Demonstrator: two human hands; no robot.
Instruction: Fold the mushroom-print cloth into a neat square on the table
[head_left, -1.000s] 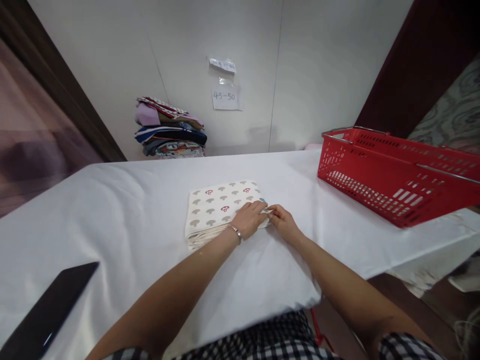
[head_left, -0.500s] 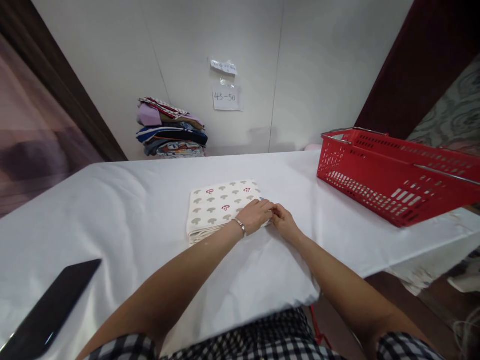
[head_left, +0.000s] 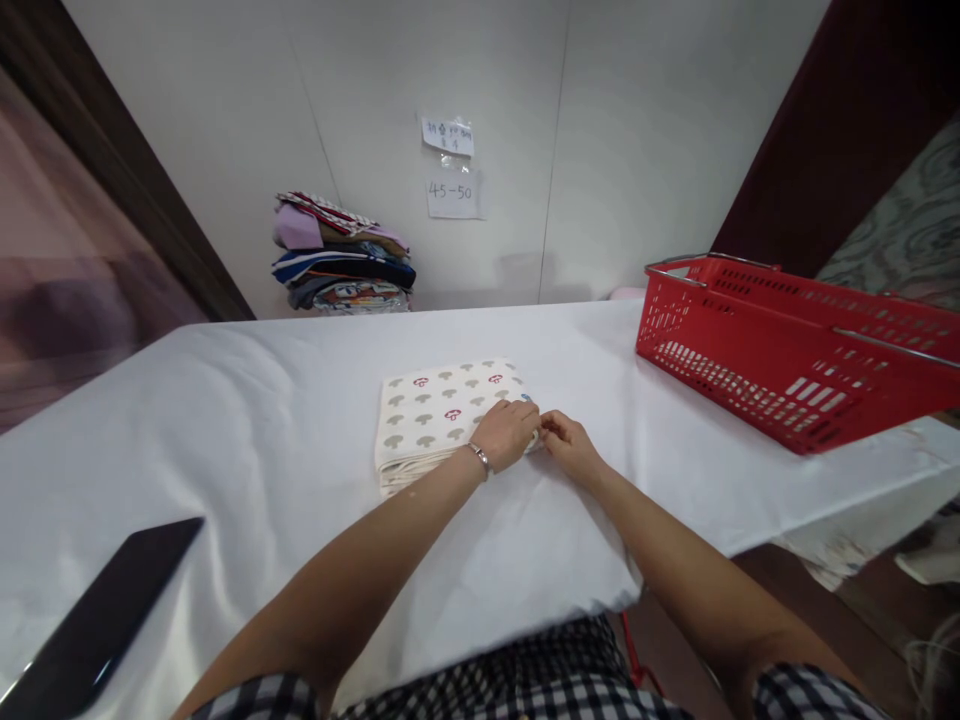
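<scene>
A folded cream cloth [head_left: 427, 410] with a mushroom print lies flat on the white-covered table, its stacked layers showing along the near edge. My left hand [head_left: 508, 434] rests over its near right corner, fingers curled round the edge. Close beside it, my right hand [head_left: 571, 445] pinches the same corner from the right side. Both sets of fingers are closed on the fabric there, and the fingertips are partly hidden. A silver bracelet [head_left: 480, 459] circles my left wrist.
A red plastic basket [head_left: 750, 340] with metal handles stands at the right. Piled clothes [head_left: 345, 265] sit beyond the far edge, by the wall. A dark phone-like slab [head_left: 105, 610] lies at the near left. Paper notes [head_left: 452, 195] hang on the wall.
My left hand has shifted slightly left, so a small gap has opened between the two hands at the cloth's corner. The cloth stays in place.
</scene>
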